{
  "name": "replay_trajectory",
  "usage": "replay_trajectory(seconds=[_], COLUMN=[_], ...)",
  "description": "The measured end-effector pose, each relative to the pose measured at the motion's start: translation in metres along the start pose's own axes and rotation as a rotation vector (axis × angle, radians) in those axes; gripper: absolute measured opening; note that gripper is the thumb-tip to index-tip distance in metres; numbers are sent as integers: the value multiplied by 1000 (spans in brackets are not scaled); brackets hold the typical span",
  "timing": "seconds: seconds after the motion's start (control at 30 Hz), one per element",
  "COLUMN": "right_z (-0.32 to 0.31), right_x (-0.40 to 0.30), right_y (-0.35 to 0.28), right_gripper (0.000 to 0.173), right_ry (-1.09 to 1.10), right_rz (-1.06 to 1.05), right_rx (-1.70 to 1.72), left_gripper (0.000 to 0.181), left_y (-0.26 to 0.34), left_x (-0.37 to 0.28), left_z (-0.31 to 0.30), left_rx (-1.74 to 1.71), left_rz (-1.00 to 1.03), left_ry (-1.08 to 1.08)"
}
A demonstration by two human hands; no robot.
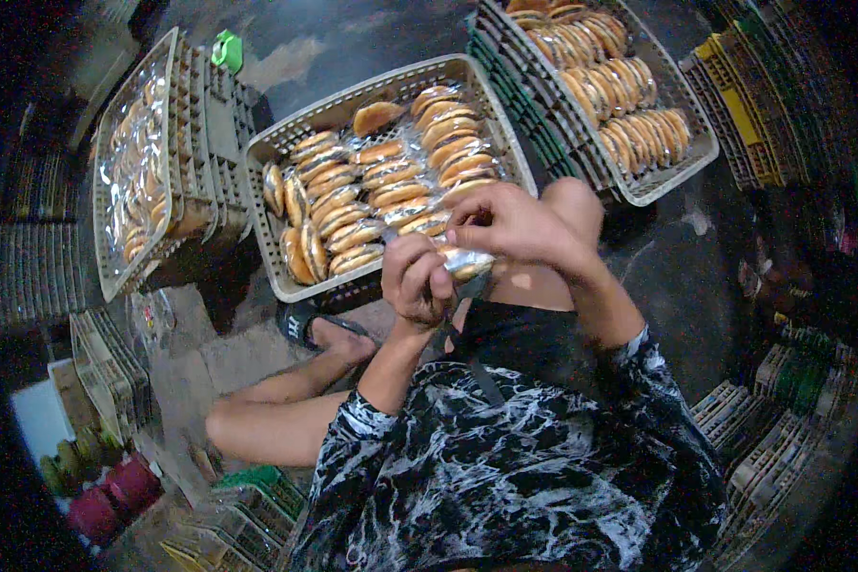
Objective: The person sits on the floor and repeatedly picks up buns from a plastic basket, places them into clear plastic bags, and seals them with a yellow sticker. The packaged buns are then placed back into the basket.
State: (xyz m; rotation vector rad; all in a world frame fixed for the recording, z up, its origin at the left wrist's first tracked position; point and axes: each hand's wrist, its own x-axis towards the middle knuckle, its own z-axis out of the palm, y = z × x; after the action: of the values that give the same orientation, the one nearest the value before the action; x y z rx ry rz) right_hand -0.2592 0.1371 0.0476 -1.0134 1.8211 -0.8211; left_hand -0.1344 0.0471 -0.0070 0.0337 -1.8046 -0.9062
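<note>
My left hand [416, 280] is curled, its fingers against a plastic-wrapped filled bun [470, 264] that appears held in front of the crate's near rim. Just above that bun is my right hand [511, 222], its thumb and forefinger brought together. Whether wrapper film lies between those fingertips is too small to tell. Beyond both hands sits a pale plastic crate [254, 214] with rows of wrapped, golden-brown buns [393, 175]. A single bun [376, 117] lies apart near the far side. My hands hide the crate's near right corner.
At the left stands a stack of crates [218, 143] topped with wrapped buns, a green tape dispenser [227, 51] behind it. Another bun-filled crate [658, 189] tops a stack at the right. My sandalled foot [336, 332] rests below the middle crate. More crates [111, 379] line the sides.
</note>
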Motion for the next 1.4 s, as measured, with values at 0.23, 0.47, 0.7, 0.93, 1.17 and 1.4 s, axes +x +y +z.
replay_trajectory(seconds=[0.23,0.47,0.7,0.93,1.17,1.4], right_z=[40,42,25,24,36,30], right_x=[71,109,78,8,8,73], right_y=[50,98,160,112,123,74], right_gripper=[34,43,40,35,46,46], right_ry=[144,280,414,625,534,530], right_rz=[181,86,263,281,507,7], right_rx=[936,347,444,383,765,1042], left_gripper=[27,33,24,21,27,59], left_y=[-40,-128,-291,-436,-386,-140], left_x=[-20,1,51,-17,-4,12], left_z=[0,29,79,106,61,4], left_rx=[147,138,371,874,871,85], left_rz=[-637,-970,-218,14,-230,-23], left_ry=[13,-2,-117,-688,-739,-386])
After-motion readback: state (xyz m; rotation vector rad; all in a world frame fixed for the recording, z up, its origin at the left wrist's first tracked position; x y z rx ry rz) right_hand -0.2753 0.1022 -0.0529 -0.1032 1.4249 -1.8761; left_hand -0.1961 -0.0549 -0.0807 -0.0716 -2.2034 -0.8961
